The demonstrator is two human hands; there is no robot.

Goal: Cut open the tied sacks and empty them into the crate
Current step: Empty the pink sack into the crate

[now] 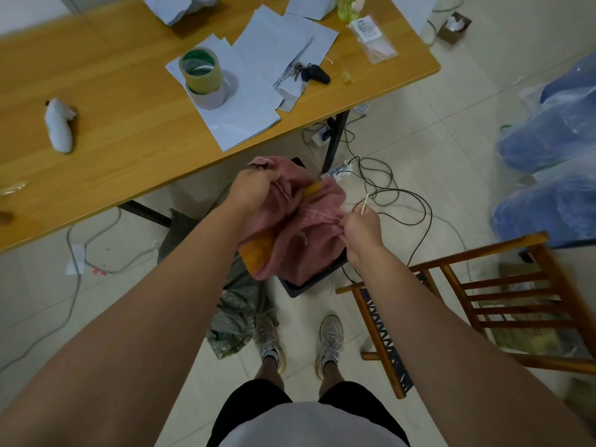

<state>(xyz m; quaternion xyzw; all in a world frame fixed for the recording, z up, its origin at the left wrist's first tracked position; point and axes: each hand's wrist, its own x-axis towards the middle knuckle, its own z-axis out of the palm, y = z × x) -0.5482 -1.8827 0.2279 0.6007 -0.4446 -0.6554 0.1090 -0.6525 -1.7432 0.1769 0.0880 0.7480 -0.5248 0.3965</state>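
Observation:
A pink cloth sack (306, 233) hangs in front of me, over a dark crate (309, 283) on the floor. My left hand (254, 188) grips the bunched top of the sack. My right hand (359, 225) pinches the sack's right edge, where a thin white string (322, 211) runs across the cloth, and a pale thin stick pokes up from its fingers. Something orange (258, 253) shows at the sack's lower left and again near its top. A grey-green sack (238, 321) lies on the floor by my feet.
A wooden table (129, 150) stands ahead with paper sheets, tape rolls (203, 80), scissors (295, 61) and keys. A wooden chair (483, 304) is at my right. Cables (403, 201) trail over the tiled floor. Blue plastic-wrapped bundles (554, 162) sit far right.

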